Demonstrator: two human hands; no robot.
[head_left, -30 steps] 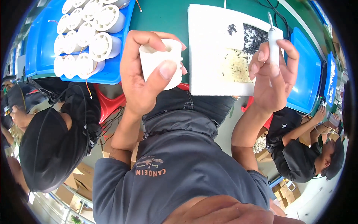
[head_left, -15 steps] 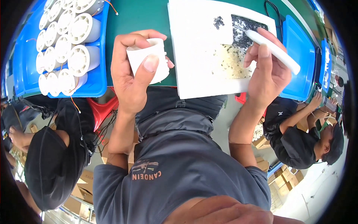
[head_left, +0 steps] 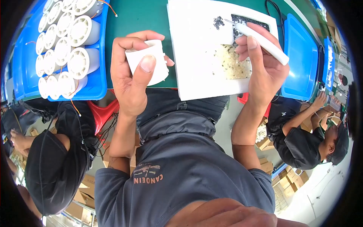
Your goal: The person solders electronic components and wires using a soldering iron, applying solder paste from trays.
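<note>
The white plastic housing [head_left: 148, 65] is held above the near edge of the green surface [head_left: 140, 15], just left of the white foam pad [head_left: 196, 56]. The left hand [head_left: 130, 72] is closed around it, thumb pressed flat on its near face and fingers curled over the far side. By its look it is a light, stiff moulded part with smooth walls; it would likely slip under a loose grip, so a hold across opposite flat faces, as here, seems soundest.

The right hand [head_left: 261, 64] is closed on a white pen-shaped tool [head_left: 261, 38], pinched between thumb and fingers, its thin tip over the pad near a cluster of small dark rings [head_left: 218, 22]. A patch of small pale parts [head_left: 234, 66] lies on the pad beside the hand.

To the left, a blue tray [head_left: 94, 89] carries rows of white cylindrical parts [head_left: 81, 60] with thin wires. A second blue tray [head_left: 300, 60] sits to the right. Other people sit nearby at lower left and lower right.
</note>
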